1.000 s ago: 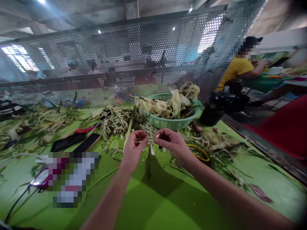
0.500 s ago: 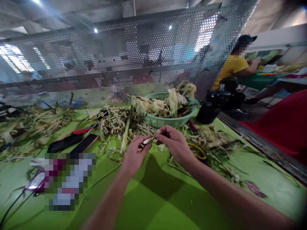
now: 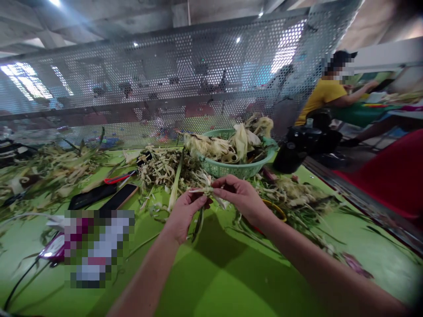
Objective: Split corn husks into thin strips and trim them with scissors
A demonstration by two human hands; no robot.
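Observation:
Above the green tabletop, my left hand [image 3: 185,212] and my right hand [image 3: 243,197] meet at a small pale bundle of husk strips [image 3: 207,189], whose thin ends splay out like a flower. My left thumb and fingers close on its left side and base. From the other side, my right thumb and forefinger pinch it. A dark, narrow leaf-like strip [image 3: 198,225] hangs beneath my left fingers. Right behind my hands lies a heap of cut, dried plant pieces [image 3: 161,169].
A green basket [image 3: 231,169] of dried husks stands at the back, beside a black bottle-like object [image 3: 287,152]. Scissors with red handles [image 3: 119,178], a phone [image 3: 119,199] and a magenta device [image 3: 54,246] lie left. A person in yellow [image 3: 325,99] sits beyond the perforated screen [image 3: 158,83].
The pale bundle now shows splayed strips above my fingers, and the dark strip has come into sight below. My left hand has turned slightly. The person in yellow has raised an arm.

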